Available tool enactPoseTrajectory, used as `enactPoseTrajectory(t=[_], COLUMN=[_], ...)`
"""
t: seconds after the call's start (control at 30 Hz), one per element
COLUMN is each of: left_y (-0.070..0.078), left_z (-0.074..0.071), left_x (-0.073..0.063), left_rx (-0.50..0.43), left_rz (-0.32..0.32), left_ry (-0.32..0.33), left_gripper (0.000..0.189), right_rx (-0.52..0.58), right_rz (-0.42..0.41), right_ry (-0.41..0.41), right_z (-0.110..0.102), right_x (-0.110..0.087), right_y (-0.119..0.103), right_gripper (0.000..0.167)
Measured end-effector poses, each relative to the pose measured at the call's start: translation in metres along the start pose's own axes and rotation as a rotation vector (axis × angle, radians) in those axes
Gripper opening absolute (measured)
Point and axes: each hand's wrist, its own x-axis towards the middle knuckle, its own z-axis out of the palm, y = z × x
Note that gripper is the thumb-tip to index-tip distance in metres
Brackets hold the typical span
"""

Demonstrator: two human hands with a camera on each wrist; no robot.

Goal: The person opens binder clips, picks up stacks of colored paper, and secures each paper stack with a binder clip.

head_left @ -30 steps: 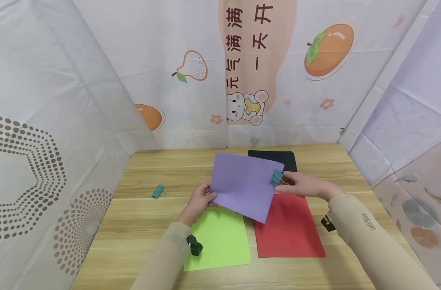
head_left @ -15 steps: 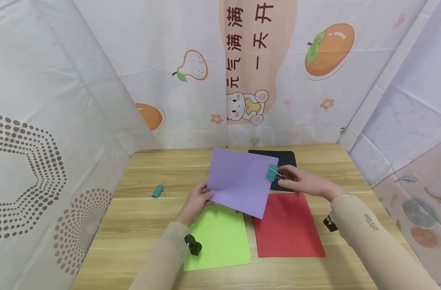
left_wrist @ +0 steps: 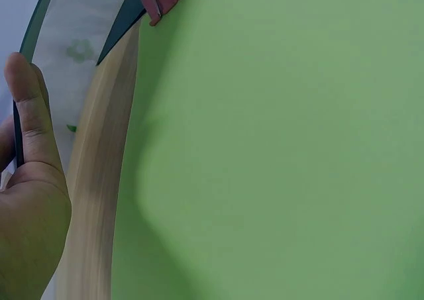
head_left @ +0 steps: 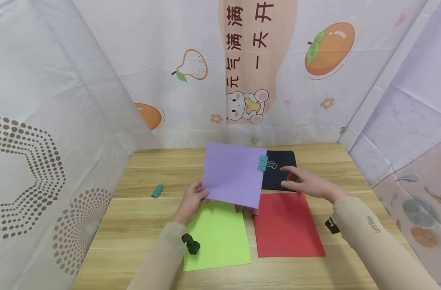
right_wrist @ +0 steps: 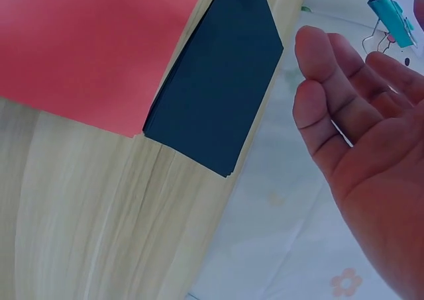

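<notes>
A sheet of purple paper (head_left: 232, 173) is raised tilted over the middle of the table. My left hand (head_left: 191, 201) pinches its lower left corner, thumb on the front face. Clamped on the sheet's right edge is a teal binder clip (head_left: 262, 163), its wire handles pointing right. To the right of those handles, a small gap away, hangs my right hand (head_left: 309, 183), holding nothing, its fingers loosely bent. The right wrist view shows that palm with the teal clip (right_wrist: 392, 18) beyond the fingertips. A dark red binder clip (left_wrist: 162, 2) lies by the green paper, partly hidden in the head view.
Bright green paper (head_left: 216, 241) lies below the purple sheet, with red paper (head_left: 289, 227) to its right. A black paper stack (head_left: 282, 173) is behind, partly covered. Another teal binder clip (head_left: 157, 190) lies at the left. A printed curtain (head_left: 202, 100) closes off the table's back.
My right hand has let go of the teal binder clip, which stays on the paper. The purple sheet has moved left and up in my left hand, uncovering the dark red clip.
</notes>
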Motion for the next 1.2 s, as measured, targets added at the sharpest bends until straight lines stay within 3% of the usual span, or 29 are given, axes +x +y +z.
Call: enactPoseTrajectory(t=[0.83,1.2], left_y=[0.003,0.003], left_z=[-0.016,-0.02], left_x=[0.003,0.006], left_rx=[-0.057,-0.112], left_rz=[-0.044,-0.043], left_ry=[0.161,0.189], left_gripper=[0.039,0.042], right_rx=[-0.008,0.003], right_rz=[0.004,0.01], right_ry=[-0.016,-0.022], right_z=[0.003,0.007], right_x=[-0.008,-0.01], right_y=[0.019,0.026], right_gripper=[0.059,0.057])
